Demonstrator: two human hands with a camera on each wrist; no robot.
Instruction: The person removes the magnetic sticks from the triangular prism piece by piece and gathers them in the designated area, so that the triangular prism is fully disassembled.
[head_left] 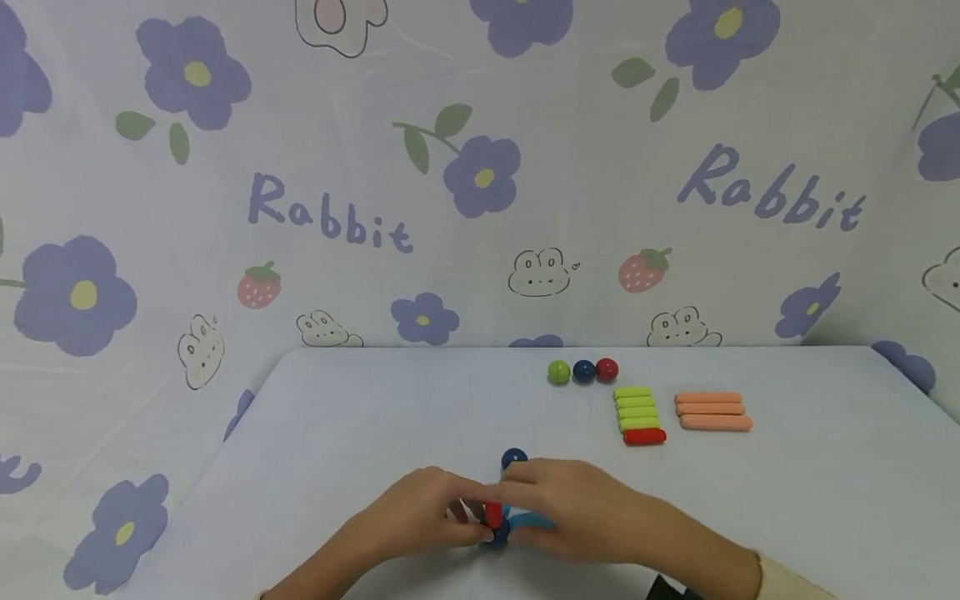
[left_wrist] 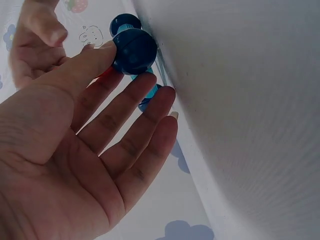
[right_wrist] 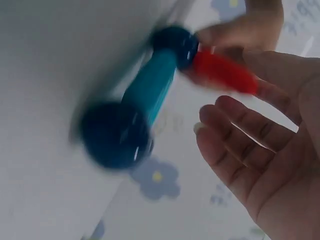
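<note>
A dark blue ball (head_left: pixel 497 534) sits at the near end of a small build of balls and rods, low in the middle of the head view. My left hand (head_left: pixel 426 515) pinches this ball between thumb and fingers. From it a red rod (right_wrist: pixel 222 71) stands up, its free end between the thumb and forefinger of my right hand (head_left: pixel 581 510). Light blue rods (right_wrist: pixel 152 85) run from the same ball along the table. One leads to another dark blue ball (right_wrist: pixel 117 134); a further dark blue ball (head_left: pixel 514 458) shows beyond the hands. My fingers partly hide the build.
Toward the table's back lie a green ball (head_left: pixel 558 372), a blue ball (head_left: pixel 584 372) and a red ball (head_left: pixel 607 369). Several yellow-green rods (head_left: pixel 636 407) lie beside a red rod (head_left: pixel 644 437). Orange rods (head_left: pixel 712 409) lie further right. A printed cloth (head_left: pixel 465 275) hangs behind.
</note>
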